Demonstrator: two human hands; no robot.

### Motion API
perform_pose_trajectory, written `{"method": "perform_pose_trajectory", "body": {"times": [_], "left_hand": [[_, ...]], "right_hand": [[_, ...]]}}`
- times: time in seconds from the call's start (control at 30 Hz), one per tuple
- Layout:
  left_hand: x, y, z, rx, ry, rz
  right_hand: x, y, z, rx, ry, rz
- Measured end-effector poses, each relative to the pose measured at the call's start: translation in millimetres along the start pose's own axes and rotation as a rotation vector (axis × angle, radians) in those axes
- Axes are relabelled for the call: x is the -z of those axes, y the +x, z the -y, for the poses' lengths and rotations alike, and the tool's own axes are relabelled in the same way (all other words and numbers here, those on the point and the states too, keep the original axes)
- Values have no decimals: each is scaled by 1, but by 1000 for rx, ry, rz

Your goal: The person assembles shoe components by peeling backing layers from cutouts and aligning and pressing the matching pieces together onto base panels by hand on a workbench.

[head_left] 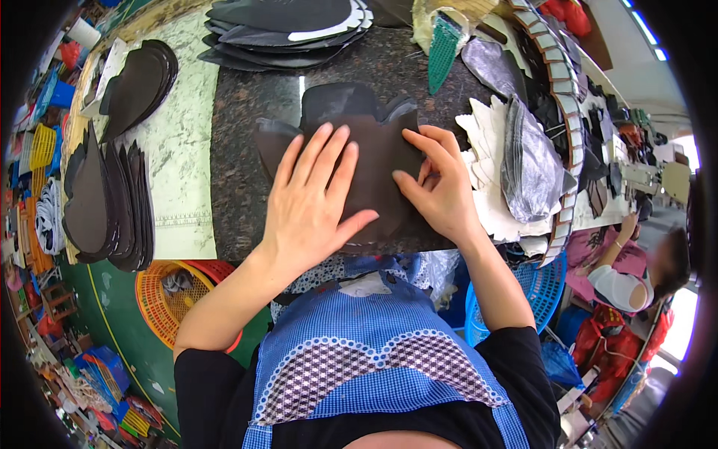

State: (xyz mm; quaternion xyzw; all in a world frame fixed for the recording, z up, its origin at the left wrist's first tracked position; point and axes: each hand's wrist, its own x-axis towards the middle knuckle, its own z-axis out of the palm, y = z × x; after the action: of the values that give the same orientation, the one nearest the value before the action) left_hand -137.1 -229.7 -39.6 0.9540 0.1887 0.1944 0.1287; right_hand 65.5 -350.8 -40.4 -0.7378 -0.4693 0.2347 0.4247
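A dark brown leather-like cut piece (pixel 366 161) lies on the dark speckled stone slab in front of me, a smoother black part showing along its far edge. My left hand (pixel 310 194) rests flat on its left half, fingers stretched out and thumb apart. On its right side, my right hand (pixel 437 176) touches the piece with thumb and index fingertips, which stand apart; the other fingers curl under and are partly hidden. Beyond the piece sits a stack of black cut pieces (pixel 280 45), a white strip along one edge.
Brown cut pieces (pixel 93 202) stand in stacks at the left. White fabric pieces (pixel 482 161) and grey pieces (pixel 531 161) lie at the right, near a green tapered object (pixel 445 52). Orange (pixel 161 314) and blue (pixel 535 299) baskets stand below the edge. A person (pixel 621 269) sits far right.
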Motion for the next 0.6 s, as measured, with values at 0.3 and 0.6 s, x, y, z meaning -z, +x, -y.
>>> {"method": "perform_pose_trajectory", "body": {"times": [0.3, 0.6], "left_hand": [[6, -4, 6, 76, 8, 186], [13, 190, 98, 1, 171, -334]], "right_hand": [[-24, -5, -2, 351, -642, 2], [-15, -11, 18, 295, -641, 44]]}}
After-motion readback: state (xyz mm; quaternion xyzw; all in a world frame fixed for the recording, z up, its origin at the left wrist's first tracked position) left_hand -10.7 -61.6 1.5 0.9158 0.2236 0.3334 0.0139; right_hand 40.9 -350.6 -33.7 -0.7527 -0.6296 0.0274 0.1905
